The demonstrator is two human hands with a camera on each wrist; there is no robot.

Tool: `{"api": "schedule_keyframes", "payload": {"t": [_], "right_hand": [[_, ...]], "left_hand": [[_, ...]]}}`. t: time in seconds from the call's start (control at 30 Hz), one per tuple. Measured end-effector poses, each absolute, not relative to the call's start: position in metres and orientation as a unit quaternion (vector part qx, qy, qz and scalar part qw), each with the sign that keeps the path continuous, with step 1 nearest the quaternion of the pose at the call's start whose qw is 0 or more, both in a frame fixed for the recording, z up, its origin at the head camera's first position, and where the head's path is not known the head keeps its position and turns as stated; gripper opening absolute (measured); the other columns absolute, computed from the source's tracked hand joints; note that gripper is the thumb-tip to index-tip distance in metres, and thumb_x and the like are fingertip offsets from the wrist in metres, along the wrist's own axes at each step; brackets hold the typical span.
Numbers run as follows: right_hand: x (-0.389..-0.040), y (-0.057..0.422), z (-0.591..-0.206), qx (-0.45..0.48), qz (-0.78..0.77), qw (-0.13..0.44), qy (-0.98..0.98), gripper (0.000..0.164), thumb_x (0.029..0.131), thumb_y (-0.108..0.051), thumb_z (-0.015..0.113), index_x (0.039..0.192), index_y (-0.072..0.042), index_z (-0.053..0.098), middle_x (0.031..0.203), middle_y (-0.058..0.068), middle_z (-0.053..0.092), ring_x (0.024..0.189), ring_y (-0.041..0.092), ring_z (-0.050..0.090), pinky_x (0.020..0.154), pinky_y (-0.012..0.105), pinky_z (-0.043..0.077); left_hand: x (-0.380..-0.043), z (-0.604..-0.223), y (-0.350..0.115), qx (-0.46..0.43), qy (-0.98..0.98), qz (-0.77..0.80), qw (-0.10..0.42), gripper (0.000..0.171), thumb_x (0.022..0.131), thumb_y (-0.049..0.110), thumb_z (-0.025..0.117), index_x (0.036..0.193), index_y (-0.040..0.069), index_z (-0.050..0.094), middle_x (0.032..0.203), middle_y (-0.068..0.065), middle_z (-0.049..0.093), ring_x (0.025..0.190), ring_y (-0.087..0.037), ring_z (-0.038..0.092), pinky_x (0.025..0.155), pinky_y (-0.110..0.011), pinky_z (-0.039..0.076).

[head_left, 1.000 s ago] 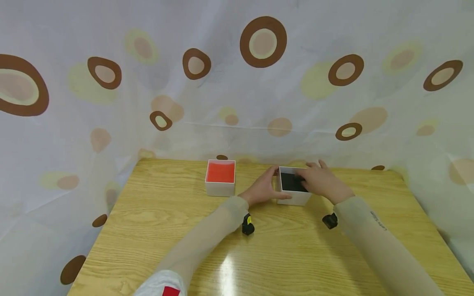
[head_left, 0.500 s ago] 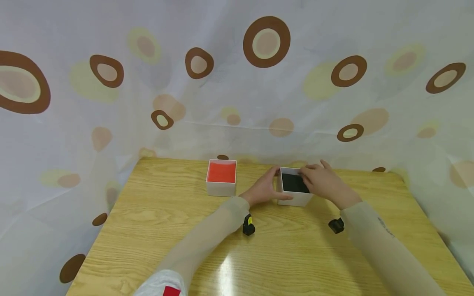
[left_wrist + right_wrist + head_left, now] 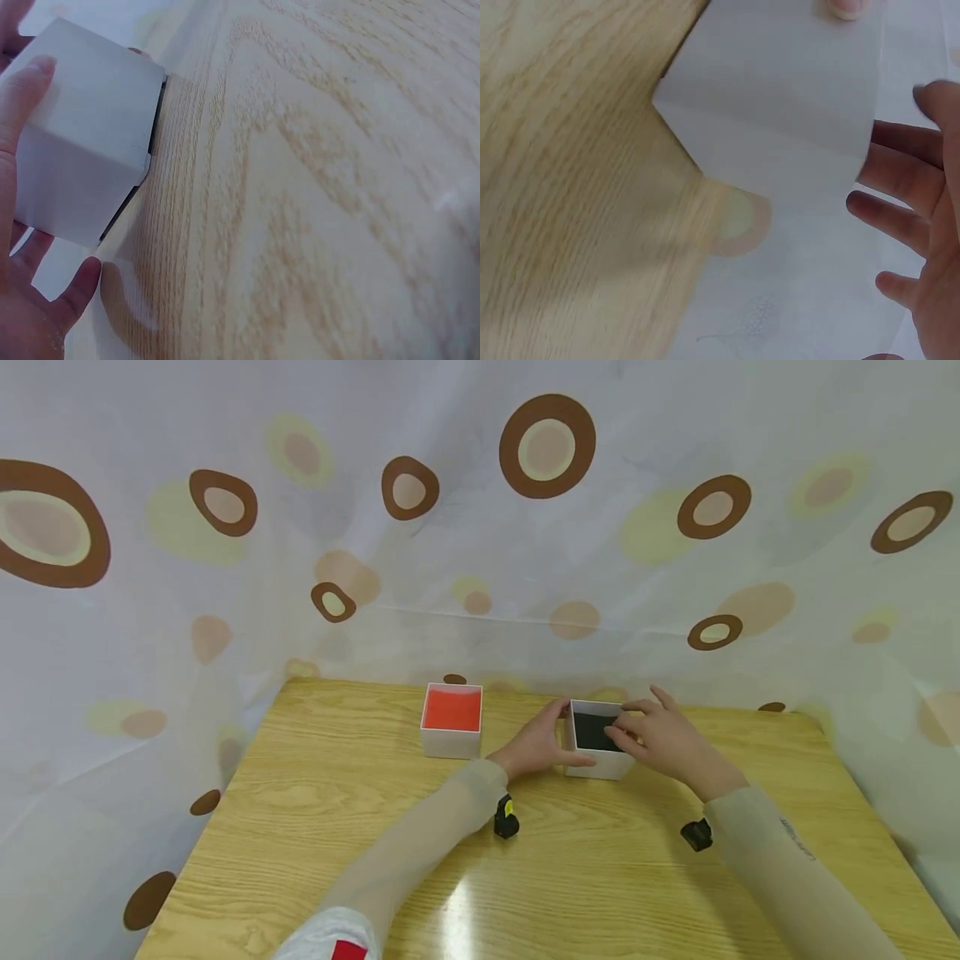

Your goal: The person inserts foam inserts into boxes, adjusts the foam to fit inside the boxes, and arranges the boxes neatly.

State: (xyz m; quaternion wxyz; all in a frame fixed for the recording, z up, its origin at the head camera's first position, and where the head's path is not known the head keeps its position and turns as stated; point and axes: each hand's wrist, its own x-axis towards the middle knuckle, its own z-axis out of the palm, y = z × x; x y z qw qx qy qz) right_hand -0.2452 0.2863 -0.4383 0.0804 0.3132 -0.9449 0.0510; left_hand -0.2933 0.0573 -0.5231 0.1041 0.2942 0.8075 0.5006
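Note:
A small white box (image 3: 609, 767) with black, flat-looking contents (image 3: 590, 732) stands toward the back of the table. My left hand (image 3: 534, 745) grips it from the left, thumb along the near face and fingers around the far side. In the left wrist view that thumb (image 3: 22, 94) presses on the wall of the box (image 3: 97, 90). My right hand (image 3: 663, 742) hovers at the right rim, fingertips over the black contents. Its fingers look spread and loosely bent in the right wrist view, just past the wall of the box (image 3: 780, 97), with nothing visible between them.
A second white box (image 3: 451, 744) holding bright red contents (image 3: 452, 710) stands to the left on the wooden table (image 3: 345, 810). Behind the table hangs a pale curtain (image 3: 450, 543) with brown ring patterns. A black wrist camera (image 3: 506, 818) sits under the left sleeve.
My right hand has risen out of the black-filled box and drawn back a little to the right, its fingers loosening. The left hand keeps its grip; the view has shifted slightly.

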Motion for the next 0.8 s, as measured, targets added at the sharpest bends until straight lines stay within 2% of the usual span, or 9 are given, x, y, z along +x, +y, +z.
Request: {"api": "schedule_keyframes", "payload": {"t": [0.1, 0.17, 0.27, 0.37, 0.57, 0.7, 0.8], "right_hand": [[-0.243, 0.286, -0.439, 0.31, 0.054, 0.057, -0.947, 0.023, 0.103, -0.034, 0.066, 0.091, -0.018, 0.078, 0.079, -0.006, 0.074, 0.124, 0.041, 0.063, 0.116, 0.074, 0.022], [-0.243, 0.284, -0.439, 0.31, 0.053, 0.048, -0.948, 0.025, 0.104, -0.037, 0.065, 0.092, -0.019, 0.078, 0.081, -0.008, 0.075, 0.125, 0.042, 0.063, 0.116, 0.075, 0.021], [-0.242, 0.285, -0.44, 0.308, 0.063, 0.049, -0.948, 0.024, 0.104, -0.034, 0.065, 0.095, -0.017, 0.079, 0.08, -0.006, 0.075, 0.125, 0.043, 0.062, 0.116, 0.075, 0.021], [-0.241, 0.289, -0.443, 0.306, 0.081, 0.059, -0.947, 0.019, 0.103, -0.027, 0.066, 0.1, -0.014, 0.079, 0.087, -0.001, 0.077, 0.126, 0.042, 0.061, 0.117, 0.073, 0.021], [-0.24, 0.3, -0.454, 0.315, 0.141, 0.126, -0.93, 0.018, 0.1, -0.014, 0.069, 0.113, -0.005, 0.077, 0.114, 0.014, 0.075, 0.124, 0.045, 0.058, 0.113, 0.071, 0.028], [-0.244, 0.307, -0.463, 0.344, 0.179, 0.192, -0.901, 0.024, 0.093, -0.005, 0.073, 0.117, -0.001, 0.073, 0.113, 0.017, 0.073, 0.112, 0.043, 0.063, 0.104, 0.068, 0.039], [-0.245, 0.312, -0.467, 0.359, 0.195, 0.221, -0.886, 0.029, 0.089, 0.0, 0.075, 0.118, 0.0, 0.072, 0.11, 0.016, 0.072, 0.105, 0.04, 0.064, 0.097, 0.063, 0.044]], "left_hand": [[-0.293, -0.522, 0.058, 0.297, 0.806, 0.502, 0.104, 0.088, 0.081, 0.039, 0.092, 0.15, 0.019, 0.041, 0.144, 0.004, 0.051, 0.139, -0.015, 0.049, 0.115, -0.035, 0.042], [-0.294, -0.522, 0.058, 0.299, 0.803, 0.505, 0.105, 0.088, 0.081, 0.039, 0.092, 0.149, 0.019, 0.041, 0.144, 0.003, 0.051, 0.139, -0.016, 0.049, 0.115, -0.036, 0.042], [-0.294, -0.522, 0.058, 0.299, 0.805, 0.501, 0.106, 0.089, 0.081, 0.04, 0.091, 0.15, 0.019, 0.04, 0.145, 0.003, 0.051, 0.14, -0.015, 0.048, 0.115, -0.036, 0.042], [-0.295, -0.523, 0.058, 0.294, 0.809, 0.497, 0.107, 0.091, 0.081, 0.04, 0.091, 0.152, 0.018, 0.039, 0.147, 0.002, 0.05, 0.14, -0.016, 0.047, 0.116, -0.036, 0.041], [-0.296, -0.524, 0.058, 0.29, 0.808, 0.501, 0.105, 0.094, 0.081, 0.038, 0.092, 0.154, 0.018, 0.037, 0.149, 0.001, 0.048, 0.141, -0.017, 0.046, 0.118, -0.035, 0.039], [-0.295, -0.523, 0.057, 0.284, 0.801, 0.515, 0.112, 0.099, 0.083, 0.036, 0.091, 0.16, 0.015, 0.032, 0.153, 0.001, 0.046, 0.143, -0.017, 0.044, 0.119, -0.036, 0.036], [-0.293, -0.522, 0.056, 0.272, 0.795, 0.528, 0.123, 0.106, 0.084, 0.032, 0.09, 0.164, 0.011, 0.024, 0.16, -0.002, 0.041, 0.148, -0.02, 0.04, 0.122, -0.039, 0.033]]}}
